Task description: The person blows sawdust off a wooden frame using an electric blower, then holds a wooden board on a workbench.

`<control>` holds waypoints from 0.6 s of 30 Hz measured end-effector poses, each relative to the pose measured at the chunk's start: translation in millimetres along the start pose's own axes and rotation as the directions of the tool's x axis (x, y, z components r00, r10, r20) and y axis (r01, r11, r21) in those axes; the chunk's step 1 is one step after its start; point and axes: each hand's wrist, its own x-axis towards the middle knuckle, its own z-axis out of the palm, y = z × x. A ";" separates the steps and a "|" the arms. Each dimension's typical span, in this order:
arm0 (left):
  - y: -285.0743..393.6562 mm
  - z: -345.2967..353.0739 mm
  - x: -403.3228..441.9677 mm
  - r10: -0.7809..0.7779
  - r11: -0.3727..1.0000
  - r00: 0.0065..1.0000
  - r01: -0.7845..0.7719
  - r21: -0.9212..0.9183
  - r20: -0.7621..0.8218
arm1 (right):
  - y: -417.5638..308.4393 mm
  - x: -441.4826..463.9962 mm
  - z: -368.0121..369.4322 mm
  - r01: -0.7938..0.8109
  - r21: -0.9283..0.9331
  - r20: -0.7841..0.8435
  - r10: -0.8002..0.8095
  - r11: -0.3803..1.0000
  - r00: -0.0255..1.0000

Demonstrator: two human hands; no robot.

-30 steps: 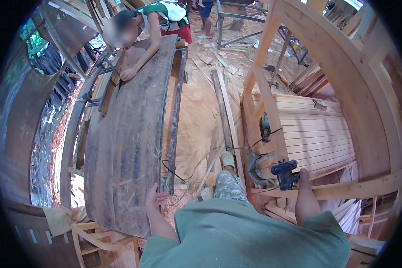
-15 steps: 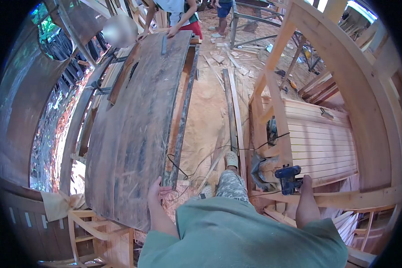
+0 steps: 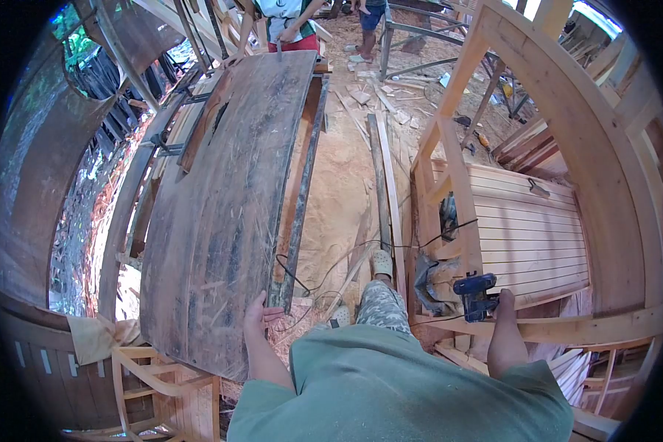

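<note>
My left hand [image 3: 261, 314] rests at the near right edge of a large, dark, worn wooden panel [image 3: 221, 206], its fingers stretched out and holding nothing. On the right, my right hand [image 3: 505, 300] is closed on a blue and black power tool [image 3: 476, 296], held over the frame of a pale wooden piece. What kind of power tool it is I cannot make out. A dark cord [image 3: 346, 264] crosses the floor between the panel and the wooden frame. At the panel's far end a person [image 3: 291, 26] stands with a narrow grey strip [image 3: 278, 49] near their hand.
A large pale wooden frame [image 3: 615, 169] with a slatted panel [image 3: 527, 232] stands to my right. Long wooden strips [image 3: 387, 191] lie on the sawdust floor [image 3: 339, 177]. A small wooden chair frame [image 3: 155, 379] is at lower left. Another person [image 3: 370, 29] stands at the back.
At the far end, the person has straightened up, their head leaving view, and drawn the grey strip back off the panel's surface towards themselves. My hands have stayed in place.
</note>
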 end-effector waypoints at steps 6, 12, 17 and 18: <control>2.3 7.5 -9.6 0.020 1.000 0.999 -0.020 0.010 -0.033 | 3.5 21.9 -6.8 0.014 -0.008 0.015 -0.014 1.000 1.000; 4.2 11.1 -15.1 0.022 1.000 0.999 -0.021 0.014 -0.044 | 3.2 29.3 -9.6 0.008 -0.013 -0.021 -0.009 1.000 1.000; -0.7 -0.5 3.2 -0.043 0.999 0.999 0.043 -0.007 0.000 | -1.0 12.0 -6.5 -0.009 -0.043 0.005 0.010 0.999 1.000; -1.3 0.7 2.1 -0.024 1.000 1.000 0.024 -0.007 -0.016 | -0.9 11.6 -5.4 -0.009 -0.040 0.002 0.009 0.999 1.000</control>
